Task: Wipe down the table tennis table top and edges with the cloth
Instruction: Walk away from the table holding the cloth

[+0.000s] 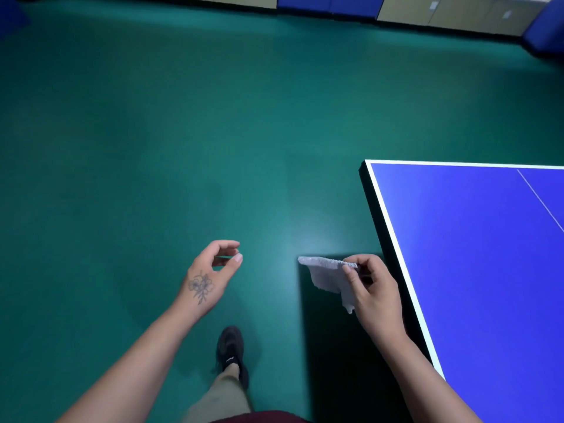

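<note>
**Cloth held beside the blue surface's corner**

The right hand (374, 293) pinches a pale grey cloth (331, 276) between thumb and curled fingers; the cloth juts out to the left and droops below the hand, in the air over the green floor (152, 132), just beside the white-lined edge of the blue surface (476, 239) and not touching it. The left hand (210, 276) hangs free over the floor, fingers loosely curled, thumb and forefinger apart, holding nothing; a flower tattoo marks its back. 1 dark shoe (231, 351) shows below, with a small white mark too blurred to read.
</note>
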`<move>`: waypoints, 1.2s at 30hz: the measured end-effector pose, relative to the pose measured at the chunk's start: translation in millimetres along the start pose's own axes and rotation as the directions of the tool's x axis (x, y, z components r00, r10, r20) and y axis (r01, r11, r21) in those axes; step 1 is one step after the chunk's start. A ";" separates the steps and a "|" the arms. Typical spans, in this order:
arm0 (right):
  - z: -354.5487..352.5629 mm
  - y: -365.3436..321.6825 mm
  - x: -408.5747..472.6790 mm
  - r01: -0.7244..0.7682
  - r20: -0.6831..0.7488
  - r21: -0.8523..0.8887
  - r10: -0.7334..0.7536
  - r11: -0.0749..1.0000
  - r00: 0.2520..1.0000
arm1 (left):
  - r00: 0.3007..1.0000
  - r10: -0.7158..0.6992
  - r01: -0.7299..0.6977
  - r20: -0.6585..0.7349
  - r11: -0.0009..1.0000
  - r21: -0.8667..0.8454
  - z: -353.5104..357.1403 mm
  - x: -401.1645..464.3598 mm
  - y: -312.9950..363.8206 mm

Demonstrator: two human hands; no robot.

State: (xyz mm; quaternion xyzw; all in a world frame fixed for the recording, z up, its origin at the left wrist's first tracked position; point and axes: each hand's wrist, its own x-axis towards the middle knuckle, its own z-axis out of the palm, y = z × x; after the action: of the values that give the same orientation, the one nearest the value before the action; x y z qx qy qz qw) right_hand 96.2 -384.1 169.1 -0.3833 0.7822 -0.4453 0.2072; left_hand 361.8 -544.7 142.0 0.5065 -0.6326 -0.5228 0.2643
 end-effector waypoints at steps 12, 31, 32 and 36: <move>55.9 -40.3 250.6 -0.052 -0.110 -0.014 0.050 0.999 0.993 | 0.989 0.028 -0.025 0.148 0.999 -0.025 13.3 299.1 89.4; 21.7 -5.3 729.8 -0.092 -0.123 0.068 0.099 0.993 0.987 | 0.968 0.056 -0.043 0.245 0.997 -0.060 192.7 721.7 237.6; 21.8 -4.3 752.8 -0.093 -0.126 0.069 0.101 0.993 0.987 | 0.965 0.058 -0.044 0.255 0.997 -0.061 200.5 744.2 242.1; 26.2 5.2 851.1 -0.109 -0.150 0.036 0.113 0.993 0.982 | 0.949 0.078 -0.068 0.306 0.997 -0.042 226.3 850.7 256.2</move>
State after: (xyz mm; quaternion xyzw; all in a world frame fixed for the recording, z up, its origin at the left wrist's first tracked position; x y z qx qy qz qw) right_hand -416.4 -1064.1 165.8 -0.3013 0.8096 -0.4716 0.1770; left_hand -222.5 -1251.2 142.9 0.3913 -0.6759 -0.5950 0.1897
